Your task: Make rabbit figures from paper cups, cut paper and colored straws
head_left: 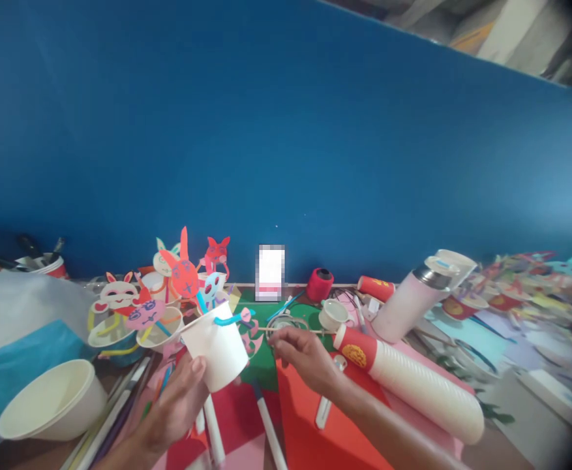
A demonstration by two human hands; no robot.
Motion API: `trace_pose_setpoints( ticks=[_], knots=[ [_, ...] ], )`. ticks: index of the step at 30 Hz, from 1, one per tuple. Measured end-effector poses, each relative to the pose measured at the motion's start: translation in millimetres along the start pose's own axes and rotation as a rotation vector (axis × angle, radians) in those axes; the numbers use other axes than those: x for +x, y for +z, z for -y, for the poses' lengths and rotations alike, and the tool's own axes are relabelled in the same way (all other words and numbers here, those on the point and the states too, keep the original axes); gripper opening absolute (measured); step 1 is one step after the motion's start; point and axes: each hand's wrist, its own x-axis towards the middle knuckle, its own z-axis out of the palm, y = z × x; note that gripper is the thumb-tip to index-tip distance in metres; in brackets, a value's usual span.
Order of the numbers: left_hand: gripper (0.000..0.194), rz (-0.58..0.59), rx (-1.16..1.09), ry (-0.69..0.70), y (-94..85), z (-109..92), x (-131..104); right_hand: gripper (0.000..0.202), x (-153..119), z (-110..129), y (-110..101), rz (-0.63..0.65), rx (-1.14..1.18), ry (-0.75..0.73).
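Note:
My left hand (175, 405) grips a white paper cup (220, 356), tilted slightly, thumb against its side. A blue bent straw (227, 320) sticks out of the cup wall with a small pink paper piece (245, 316) at its end. An orange paper rabbit head (184, 277) on another blue straw rises at the cup's rim. To the right of the cup, my right hand (305, 356) is closed in a pinch above the red and green paper. A thin pale stick shows on both sides of its fingers; whether they hold it is unclear.
Cups with paper animal faces (122, 294) stand at the back left, above a white bowl (51, 401). On the right lie a long stack of paper cups (422, 385) and a white bottle (407, 303). A box cutter (325, 411) and markers (270, 424) lie in front.

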Motion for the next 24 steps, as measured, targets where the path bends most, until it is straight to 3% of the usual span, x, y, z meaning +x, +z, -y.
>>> trace_pose_setpoints(
  ticks=[3,7,10,14,19,24],
  knots=[
    [0.036,0.069,0.033,0.041,0.7,-4.8,-5.1,0.029,15.5,20.3,0.9,-0.01,0.069,-0.024],
    [0.049,0.184,0.166,0.113,-2.2,-9.2,-8.6,0.032,25.1,35.9,11.3,0.096,0.049,-0.024],
    [0.055,0.203,0.224,0.139,-6.6,-8.9,-6.0,0.024,26.4,35.6,19.2,0.132,0.01,-0.015],
    [0.048,0.24,0.12,0.132,-12.3,-11.7,1.9,0.023,29.1,29.8,19.3,0.093,0.077,0.017],
    [0.053,0.204,0.123,0.192,-14.2,-35.1,6.2,0.023,33.0,25.2,11.3,0.085,0.101,0.04],
    [0.054,0.197,0.304,0.178,-6.8,-53.3,1.8,0.022,34.1,22.0,7.0,0.11,0.051,0.038]
  ],
)
